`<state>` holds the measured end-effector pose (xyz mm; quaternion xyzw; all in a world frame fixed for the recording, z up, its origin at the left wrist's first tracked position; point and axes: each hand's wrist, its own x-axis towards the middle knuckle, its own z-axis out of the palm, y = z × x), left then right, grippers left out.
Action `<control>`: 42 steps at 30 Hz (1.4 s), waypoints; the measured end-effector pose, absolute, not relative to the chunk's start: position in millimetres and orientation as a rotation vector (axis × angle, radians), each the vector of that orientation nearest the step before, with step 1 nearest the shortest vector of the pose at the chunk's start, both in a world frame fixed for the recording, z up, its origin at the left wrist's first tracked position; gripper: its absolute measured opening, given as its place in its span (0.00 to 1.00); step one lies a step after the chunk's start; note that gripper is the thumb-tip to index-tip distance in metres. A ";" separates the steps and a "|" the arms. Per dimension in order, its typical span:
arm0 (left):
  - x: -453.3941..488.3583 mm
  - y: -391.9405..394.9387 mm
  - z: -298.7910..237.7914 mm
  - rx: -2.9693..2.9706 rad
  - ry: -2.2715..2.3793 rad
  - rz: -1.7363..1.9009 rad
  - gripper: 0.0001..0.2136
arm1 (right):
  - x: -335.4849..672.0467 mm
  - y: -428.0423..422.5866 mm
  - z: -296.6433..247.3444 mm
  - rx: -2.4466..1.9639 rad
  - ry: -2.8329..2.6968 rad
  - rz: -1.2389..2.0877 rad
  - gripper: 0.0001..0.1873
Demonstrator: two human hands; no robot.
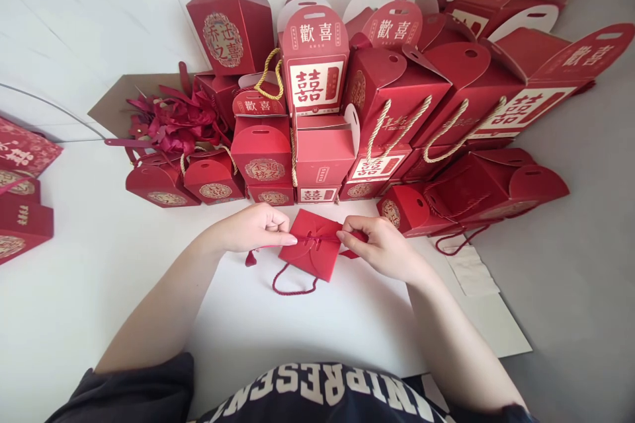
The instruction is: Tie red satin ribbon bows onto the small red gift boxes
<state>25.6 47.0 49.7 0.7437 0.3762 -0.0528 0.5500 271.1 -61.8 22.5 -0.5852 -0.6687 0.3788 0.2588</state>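
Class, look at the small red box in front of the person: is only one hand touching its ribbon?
No: both the left hand and the right hand pinch the red ribbon across the small red box.

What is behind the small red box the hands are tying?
Behind the small red box, stacked red gift boxes line the wall. The left hand and right hand pinch its red cord. Its contents are hidden by closed flaps.

Dark short-sleeved shirt (317,400) with white block lettering; bare forearms.
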 end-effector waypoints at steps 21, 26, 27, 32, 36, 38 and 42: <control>36.3 57.0 18.0 1.778 0.290 0.324 0.04 | 284.4 -54.8 9.7 -1.651 -1.743 1.153 0.19; 44.8 50.6 14.1 1.830 0.446 0.357 0.07 | 290.1 -53.9 9.0 -1.601 -1.712 1.213 0.20; 46.2 49.8 13.7 1.841 0.466 0.376 0.08 | 291.0 -53.7 9.0 -1.589 -1.704 1.232 0.20; 51.4 44.5 16.2 1.923 0.545 0.351 0.09 | 296.5 -53.3 8.1 -1.531 -1.695 1.327 0.20; 45.9 28.6 41.3 2.009 0.670 0.275 0.11 | 299.4 -55.2 9.0 -1.514 -1.731 1.319 0.20; 35.2 16.9 64.2 2.068 0.826 0.357 0.15 | 300.5 -56.9 9.2 -1.513 -1.754 1.292 0.20; -10.9 -0.1 106.4 2.132 1.474 0.753 0.20 | 302.7 -59.7 6.1 -1.515 -1.785 1.266 0.20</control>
